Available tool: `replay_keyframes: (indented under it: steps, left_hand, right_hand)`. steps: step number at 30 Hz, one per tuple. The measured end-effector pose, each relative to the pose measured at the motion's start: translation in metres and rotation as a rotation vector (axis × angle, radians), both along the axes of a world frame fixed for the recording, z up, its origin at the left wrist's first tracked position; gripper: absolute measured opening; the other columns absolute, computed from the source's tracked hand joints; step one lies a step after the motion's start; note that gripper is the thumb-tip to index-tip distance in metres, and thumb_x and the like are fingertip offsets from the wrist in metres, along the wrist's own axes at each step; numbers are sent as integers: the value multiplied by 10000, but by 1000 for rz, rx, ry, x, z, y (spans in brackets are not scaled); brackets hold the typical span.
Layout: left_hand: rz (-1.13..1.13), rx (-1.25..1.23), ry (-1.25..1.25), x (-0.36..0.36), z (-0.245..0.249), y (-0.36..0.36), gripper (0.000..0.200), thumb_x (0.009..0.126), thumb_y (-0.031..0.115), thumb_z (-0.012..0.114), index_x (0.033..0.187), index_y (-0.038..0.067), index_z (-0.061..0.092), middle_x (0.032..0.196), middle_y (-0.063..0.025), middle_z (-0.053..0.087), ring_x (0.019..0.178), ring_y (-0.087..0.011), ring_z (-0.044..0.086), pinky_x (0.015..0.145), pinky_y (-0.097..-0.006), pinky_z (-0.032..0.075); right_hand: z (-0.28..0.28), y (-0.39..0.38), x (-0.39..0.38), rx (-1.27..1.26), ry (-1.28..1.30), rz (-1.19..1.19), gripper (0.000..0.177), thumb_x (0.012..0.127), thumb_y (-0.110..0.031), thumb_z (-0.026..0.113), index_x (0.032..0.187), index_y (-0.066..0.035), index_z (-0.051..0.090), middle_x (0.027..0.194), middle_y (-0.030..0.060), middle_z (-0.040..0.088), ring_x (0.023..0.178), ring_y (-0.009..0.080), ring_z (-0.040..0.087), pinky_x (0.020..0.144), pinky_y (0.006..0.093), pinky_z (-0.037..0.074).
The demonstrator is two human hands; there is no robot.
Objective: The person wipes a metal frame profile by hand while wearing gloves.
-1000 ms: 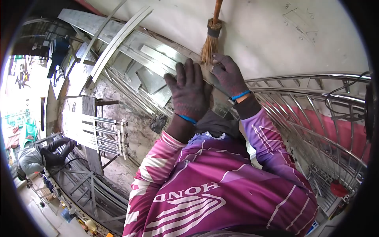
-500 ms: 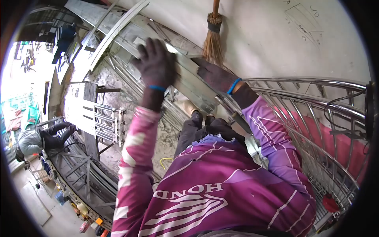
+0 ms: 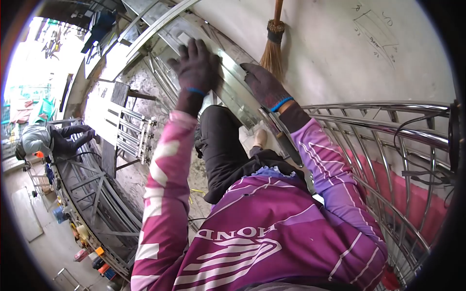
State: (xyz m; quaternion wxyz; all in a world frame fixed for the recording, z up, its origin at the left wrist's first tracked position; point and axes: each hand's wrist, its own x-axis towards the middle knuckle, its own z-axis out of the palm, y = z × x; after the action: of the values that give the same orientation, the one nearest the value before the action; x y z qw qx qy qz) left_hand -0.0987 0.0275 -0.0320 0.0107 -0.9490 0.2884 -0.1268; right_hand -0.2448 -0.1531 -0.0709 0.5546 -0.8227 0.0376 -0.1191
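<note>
My left hand (image 3: 196,67), in a dark glove with a blue cuff edge, is spread over the long metal sheets (image 3: 233,89), fingers apart and nothing in it. My right hand (image 3: 266,87), gloved the same way, lies at the right edge of the sheets with its fingers stretched out and the thumb hidden. Whether either palm touches the metal cannot be made out. Just below my right hand is a dark-handled tool or bar (image 3: 286,145). A straw broom (image 3: 274,48) leans on the wall beyond my right hand.
Curved chrome railings (image 3: 378,123) stand at the right by a pale wall (image 3: 335,58). Metal tubes lie on a wooden stand (image 3: 116,111) at the left. Another person (image 3: 39,140) sits at the far left near a metal frame (image 3: 97,194). A long metal strip (image 3: 160,24) crosses the top.
The view has shifted, and the surroundings sit farther right. One of my legs has come up, with its knee bent toward the sheets. Both hands keep their open shape.
</note>
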Motion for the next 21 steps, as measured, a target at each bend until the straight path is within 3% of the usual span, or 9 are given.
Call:
replay_keyframes:
  steps: [2, 4, 7, 10, 12, 16, 17, 19, 21]
  left_hand:
    - [-72, -104, 152, -57, 16, -3, 747, 1005, 470, 666, 1583, 30, 494, 1685, -188, 469, 1529, -461, 432, 1159, -805, 273]
    - [-204, -149, 52, -109, 10, 2, 743, 965, 439, 731, 1561, 52, 517, 1626, -187, 509, 1498, -455, 453, 1146, -785, 297]
    - [-240, -159, 69, -105, 17, 10, 715, 969, 460, 726, 1551, 90, 537, 1602, -173, 516, 1474, -452, 461, 1130, -780, 321]
    - [-111, 21, 78, -22, 28, 5, 639, 978, 533, 715, 1538, 279, 543, 1577, -156, 515, 1481, -508, 435, 1063, -828, 358]
    - [41, -17, 13, 39, 16, 5, 631, 1034, 595, 590, 1585, 301, 492, 1675, -181, 449, 1578, -587, 323, 1139, -880, 276]
    - [57, -23, 102, 71, 16, -5, 657, 1084, 532, 477, 1627, 163, 451, 1768, -211, 350, 1601, -526, 343, 1188, -855, 227]
    - [35, -154, 14, 65, -7, 0, 659, 1091, 495, 468, 1594, 69, 462, 1713, -219, 422, 1614, -482, 344, 1185, -844, 241]
    - [-10, -157, -66, 13, 1, 2, 683, 1022, 466, 631, 1536, 35, 497, 1584, -204, 526, 1495, -456, 462, 1107, -773, 341]
    - [-76, -163, 29, -48, 12, 4, 701, 959, 422, 737, 1517, 51, 532, 1582, -177, 518, 1480, -420, 461, 1105, -757, 343]
  right_hand:
    - [7, 2, -7, -113, -75, -93, 371, 1050, -178, 597, 1342, 28, 698, 1281, 283, 725, 1232, 446, 688, 1092, 485, 536]
    - [5, 3, -9, -113, -129, -121, 353, 1040, -150, 596, 1327, 27, 699, 1255, 275, 726, 1213, 445, 688, 1080, 490, 539]
    - [3, 6, -12, -115, -174, -137, 332, 1021, -98, 597, 1313, 22, 699, 1229, 260, 724, 1192, 437, 686, 1065, 493, 542]
    - [9, 6, -13, -128, -146, -107, 323, 1013, -66, 602, 1315, 5, 695, 1223, 241, 719, 1184, 423, 680, 1059, 489, 543]
    - [12, 4, -11, -152, -187, -76, 326, 1016, -72, 604, 1319, 8, 692, 1230, 245, 717, 1183, 424, 683, 1060, 486, 542]
    - [25, 5, -14, -128, -92, -39, 343, 1032, -31, 561, 1356, 11, 666, 1252, 230, 687, 1202, 400, 675, 1074, 448, 529]
    - [30, 7, -15, -173, -82, -66, 343, 1023, -53, 576, 1346, 11, 671, 1245, 238, 690, 1188, 419, 676, 1049, 482, 542]
    - [31, 9, -13, -206, -72, -102, 343, 1015, -74, 591, 1337, 11, 675, 1238, 246, 693, 1175, 437, 677, 1023, 516, 556]
    - [26, 8, -13, -197, -43, -73, 357, 1022, -88, 587, 1359, 7, 658, 1242, 247, 681, 1168, 451, 671, 1005, 528, 560]
